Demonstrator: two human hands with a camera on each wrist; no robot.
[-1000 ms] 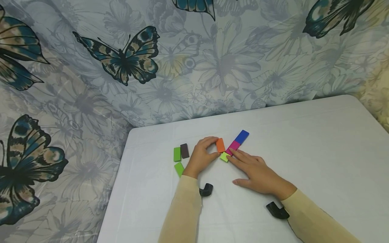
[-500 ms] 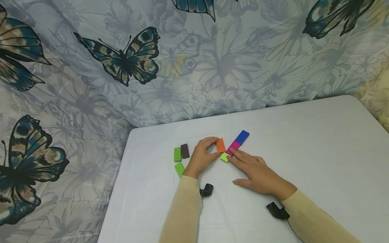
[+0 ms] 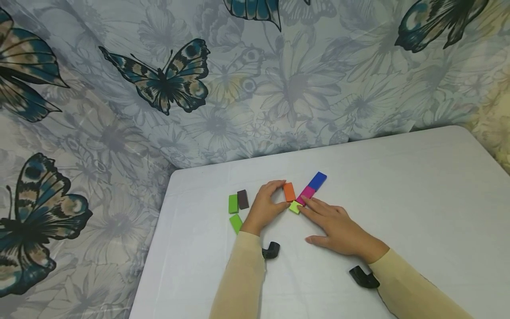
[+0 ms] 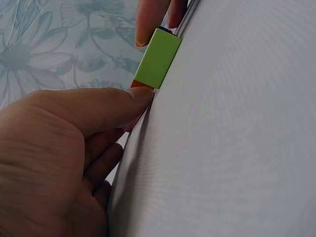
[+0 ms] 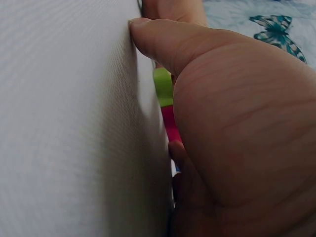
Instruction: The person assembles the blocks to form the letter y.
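Head view: left hand (image 3: 264, 207) pinches the orange block (image 3: 289, 191) mid-table; right hand (image 3: 334, 226) lies flat, fingers straight, tips at the lime block (image 3: 294, 206). Left wrist view: lime block (image 4: 158, 58) looks rigid, light, smooth; best gripped by its long edges. Right wrist view: palm (image 5: 237, 138) hides most.

Near the left edge of the white table (image 3: 398, 186) lie two green blocks (image 3: 233, 203), one nearer the front (image 3: 235, 223), with a dark brown block (image 3: 242, 199) just beside the farther one. A blue block (image 3: 317, 180) lies toward the back edge. A butterfly-print cloth (image 3: 167, 79) hangs behind.
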